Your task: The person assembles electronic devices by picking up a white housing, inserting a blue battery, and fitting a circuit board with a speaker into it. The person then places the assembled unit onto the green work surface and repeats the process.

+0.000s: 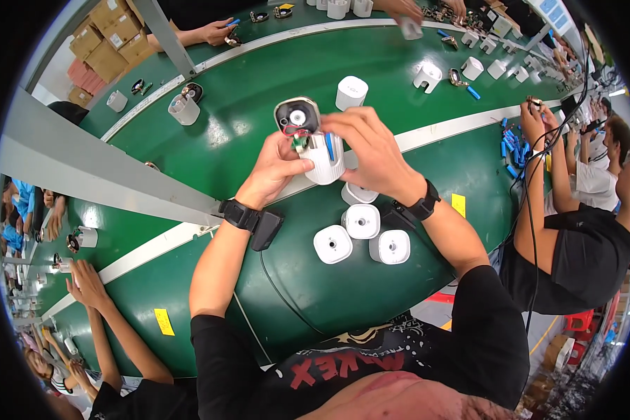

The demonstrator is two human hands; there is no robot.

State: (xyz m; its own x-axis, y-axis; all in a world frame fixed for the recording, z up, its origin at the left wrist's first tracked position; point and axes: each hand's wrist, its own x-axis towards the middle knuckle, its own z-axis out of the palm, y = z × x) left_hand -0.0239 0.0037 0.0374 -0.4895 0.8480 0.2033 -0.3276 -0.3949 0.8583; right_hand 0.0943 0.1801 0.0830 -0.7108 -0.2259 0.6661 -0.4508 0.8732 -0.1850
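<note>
Together, left hand point(269, 168) and right hand point(376, 152) pinch a white housing point(322, 169), blue cylinder point(330, 147) inside.

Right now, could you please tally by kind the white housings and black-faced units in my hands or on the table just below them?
White housings on the near table: 4, one partly hidden by the right hand
Held white housing: 1
Black-faced unit: 1
Total: 6

The one view looks steeply down from the wearer's head through a wide fisheye lens, facing across the green tabletop point(371, 294). The left hand point(274, 169) and right hand point(376, 155) are near, around mid-view; straight edges bow rimward.
</note>
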